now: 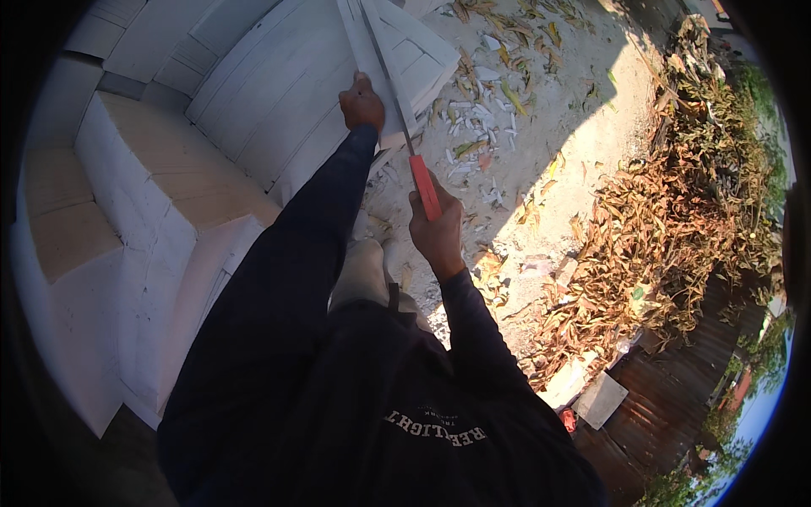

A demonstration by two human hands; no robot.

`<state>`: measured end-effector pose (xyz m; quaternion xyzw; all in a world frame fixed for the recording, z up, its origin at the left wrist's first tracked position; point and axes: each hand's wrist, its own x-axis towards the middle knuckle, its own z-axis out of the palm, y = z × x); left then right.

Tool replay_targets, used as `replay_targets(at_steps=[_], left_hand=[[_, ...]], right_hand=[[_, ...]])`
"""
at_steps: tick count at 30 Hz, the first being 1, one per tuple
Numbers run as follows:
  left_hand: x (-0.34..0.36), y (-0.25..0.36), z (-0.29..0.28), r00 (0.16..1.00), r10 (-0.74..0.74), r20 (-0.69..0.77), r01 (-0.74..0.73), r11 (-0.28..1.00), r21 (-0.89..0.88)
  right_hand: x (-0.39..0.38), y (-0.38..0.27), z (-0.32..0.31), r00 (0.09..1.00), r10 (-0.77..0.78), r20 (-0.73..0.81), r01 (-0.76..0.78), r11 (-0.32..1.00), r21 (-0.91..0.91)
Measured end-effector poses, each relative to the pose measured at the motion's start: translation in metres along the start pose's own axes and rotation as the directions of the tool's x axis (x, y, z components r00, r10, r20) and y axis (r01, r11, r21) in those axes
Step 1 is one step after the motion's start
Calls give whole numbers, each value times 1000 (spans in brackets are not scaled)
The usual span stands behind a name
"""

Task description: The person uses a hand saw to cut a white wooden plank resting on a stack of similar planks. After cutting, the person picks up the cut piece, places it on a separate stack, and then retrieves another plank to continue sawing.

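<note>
My right hand (438, 226) is closed round the red handle (426, 188) of a long, thin blade (390, 76). Whether the blade has teeth is too fine to make out. It points away from me and lies along a pale white strip (365, 52) on top of a stack of white panels (279, 101). My left hand (361, 106) rests on the strip's left side, left of the blade, with its fingers curled against the strip and partly hidden.
More white, box-like panels (139, 194) stand at the left. White scraps (481, 127) and dry leaves litter the sandy ground right of the stack. A big heap of brown leaves (667, 203) lies further right, near a grey block (601, 400) and rusty corrugated sheet (676, 372).
</note>
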<state>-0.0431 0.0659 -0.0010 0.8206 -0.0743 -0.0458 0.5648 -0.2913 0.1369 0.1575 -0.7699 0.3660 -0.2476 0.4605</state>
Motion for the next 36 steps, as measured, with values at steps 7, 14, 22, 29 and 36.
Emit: replay_targets(at_steps=[7, 14, 22, 29, 36], left_hand=[[1, -6, 4, 999, 16, 43, -14, 998, -65], [3, 0, -2, 1000, -13, -11, 13, 998, -60], [-10, 15, -6, 997, 22, 73, -20, 999, -33], [0, -3, 3, 989, 125, -83, -121, 991, 49], [-4, 10, -4, 998, -53, 31, 52, 998, 36]], right_hand=[[12, -4, 5, 995, 93, 29, -92, 995, -34], [-40, 12, -3, 997, -60, -39, 59, 998, -38], [44, 14, 14, 996, -87, 1, 87, 995, -52], [-36, 26, -19, 992, -129, 15, 129, 991, -19], [47, 5, 8, 991, 42, 125, -44, 999, 20]])
